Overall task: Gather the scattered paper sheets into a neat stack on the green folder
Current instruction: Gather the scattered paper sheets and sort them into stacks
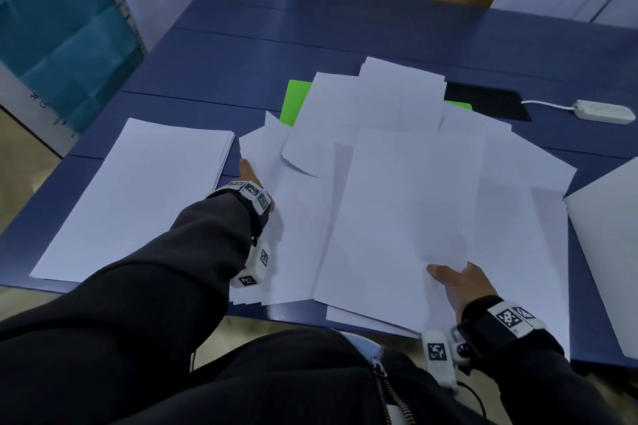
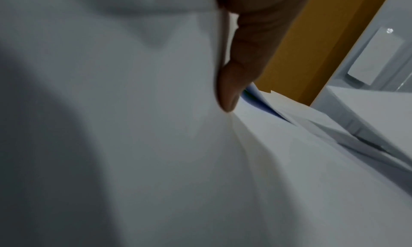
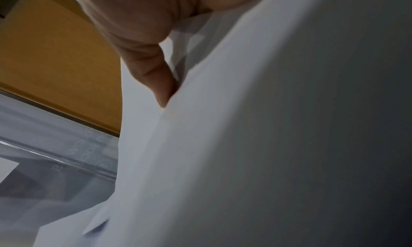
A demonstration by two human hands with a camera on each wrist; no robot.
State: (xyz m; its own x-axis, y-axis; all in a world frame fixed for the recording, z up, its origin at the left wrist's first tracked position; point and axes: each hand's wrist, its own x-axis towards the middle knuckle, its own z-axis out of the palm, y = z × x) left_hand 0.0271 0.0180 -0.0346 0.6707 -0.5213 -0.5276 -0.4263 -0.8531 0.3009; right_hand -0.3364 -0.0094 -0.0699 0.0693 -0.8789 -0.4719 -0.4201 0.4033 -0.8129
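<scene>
Several loose white paper sheets lie fanned over the middle of the blue table. They cover most of the green folder, of which only the far left corner and a sliver at the right show. My left hand holds the pile's left edge, thumb on top of the sheets and fingers hidden beneath. My right hand holds the near edge the same way, its thumb pressed on the paper.
A squared stack of white paper lies at the left of the table. Another white sheet overhangs the right edge. Behind the pile are a flat black item and a white corded box.
</scene>
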